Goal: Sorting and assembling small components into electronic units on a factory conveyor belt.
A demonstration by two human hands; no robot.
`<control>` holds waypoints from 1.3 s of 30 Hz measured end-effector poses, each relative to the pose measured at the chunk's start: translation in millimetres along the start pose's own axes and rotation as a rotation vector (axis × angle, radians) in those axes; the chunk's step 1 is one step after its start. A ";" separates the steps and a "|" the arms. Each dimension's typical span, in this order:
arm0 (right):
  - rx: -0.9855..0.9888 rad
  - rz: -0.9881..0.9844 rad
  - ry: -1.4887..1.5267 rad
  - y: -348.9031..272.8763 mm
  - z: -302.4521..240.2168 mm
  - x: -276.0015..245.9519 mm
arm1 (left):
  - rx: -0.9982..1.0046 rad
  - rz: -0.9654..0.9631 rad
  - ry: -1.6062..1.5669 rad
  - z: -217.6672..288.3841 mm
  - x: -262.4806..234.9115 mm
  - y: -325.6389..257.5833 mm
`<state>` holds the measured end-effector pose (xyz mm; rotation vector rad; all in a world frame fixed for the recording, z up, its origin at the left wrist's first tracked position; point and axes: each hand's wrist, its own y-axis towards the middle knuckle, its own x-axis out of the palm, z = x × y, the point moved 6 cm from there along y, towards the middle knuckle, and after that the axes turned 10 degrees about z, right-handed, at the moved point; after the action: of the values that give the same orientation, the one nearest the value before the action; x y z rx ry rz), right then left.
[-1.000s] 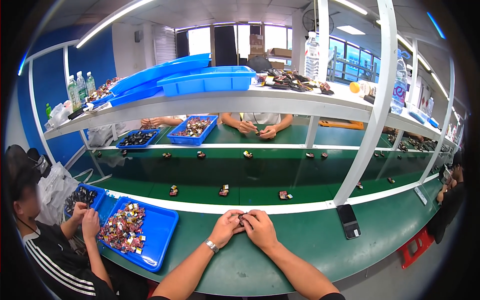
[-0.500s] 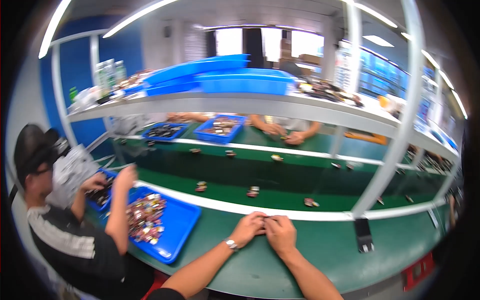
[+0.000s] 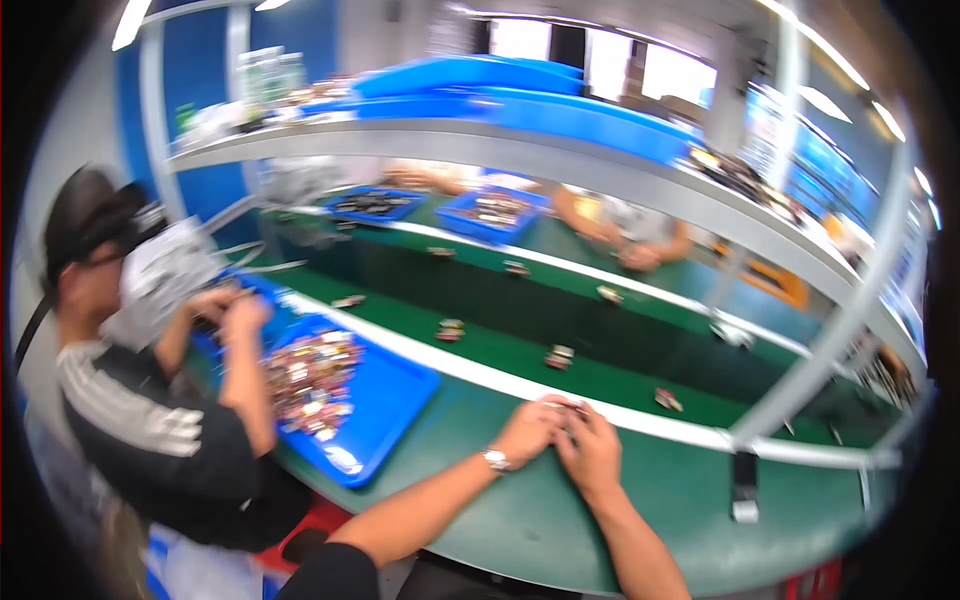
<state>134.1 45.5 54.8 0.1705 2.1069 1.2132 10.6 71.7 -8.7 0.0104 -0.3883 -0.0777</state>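
My left hand (image 3: 528,432), with a metal watch at the wrist, meets my right hand (image 3: 590,448) above the near side of the green work table (image 3: 500,510). Both are closed, fingertips pinched together. Something small and dark shows between them, too blurred and covered to name. Just beyond my hands, small metallic parts lie apart on the green conveyor belt (image 3: 500,345); the closest is a part (image 3: 559,357) straight ahead. To the left, a blue tray (image 3: 395,415) holds a heap of similar small parts (image 3: 315,380).
At my left a co-worker (image 3: 150,430) handles dark pieces over another blue bin. A white rail (image 3: 480,378) and a slanted post (image 3: 825,340) border the belt. A dark phone-like object (image 3: 745,485) lies right. Overhead is a shelf (image 3: 400,140); another person's hands (image 3: 635,255) work opposite.
My view has turned and tilted, so the scene sits slanted. My hands stay together, fingers slightly shifted. The co-worker's raised hand has come down to the bin. Another part shows at the belt's left.
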 end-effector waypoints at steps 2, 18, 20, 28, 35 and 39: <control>0.010 0.021 0.136 3.9 -2.9 20.8 | -0.013 0.142 -0.081 8.7 -19.3 -12.8; 0.358 0.174 -0.697 16.3 204.5 -46.4 | 0.043 0.039 0.023 -8.6 1.8 5.2; 0.450 0.078 -0.720 -7.5 249.6 -53.7 | 0.109 0.081 0.055 -1.8 -2.9 5.3; 0.579 -0.028 -0.471 -17.2 290.3 -51.9 | 0.106 0.066 0.140 3.5 4.1 0.4; 0.615 0.128 0.251 1.6 145.3 -37.5 | 0.074 0.025 0.083 -6.2 12.6 7.9; 0.404 -0.007 0.208 9.1 24.7 -20.8 | -0.006 0.005 0.100 5.3 -3.6 -1.0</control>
<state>163.2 59.2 64.4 0.2249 2.5172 0.8158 5.2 71.0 -5.2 0.0077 -0.2884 -0.0735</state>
